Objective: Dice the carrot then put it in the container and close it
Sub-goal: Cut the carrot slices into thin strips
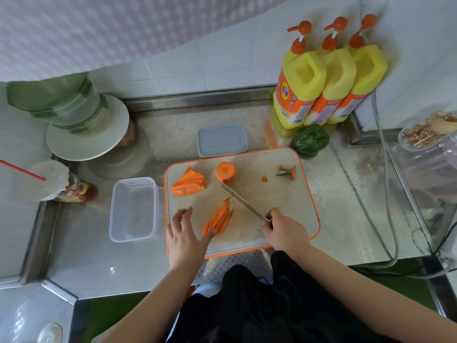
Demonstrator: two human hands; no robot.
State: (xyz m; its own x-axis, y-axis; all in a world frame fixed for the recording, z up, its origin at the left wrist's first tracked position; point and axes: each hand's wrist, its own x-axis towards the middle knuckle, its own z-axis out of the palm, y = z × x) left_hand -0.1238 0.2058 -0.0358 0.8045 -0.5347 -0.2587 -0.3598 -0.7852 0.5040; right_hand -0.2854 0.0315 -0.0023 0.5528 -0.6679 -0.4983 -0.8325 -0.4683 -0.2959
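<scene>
Off to the far left of both hands, the clear container (133,209) is sitting open beside the cutting board (291,194), its lid (222,140) lying apart beyond the board. The left hand (184,233) is lying flat with fingers spread, its thumb touching the near end of the carrot sticks (218,217). Their long axis is running away from that hand, slanting up toward the knife (243,203) (so a crosswise cut looks natural). The right hand (284,231) is gripping the handle, blade reaching left and away toward the carrot stump (225,173). More carrot slices (189,185) are waiting beyond the left hand.
</scene>
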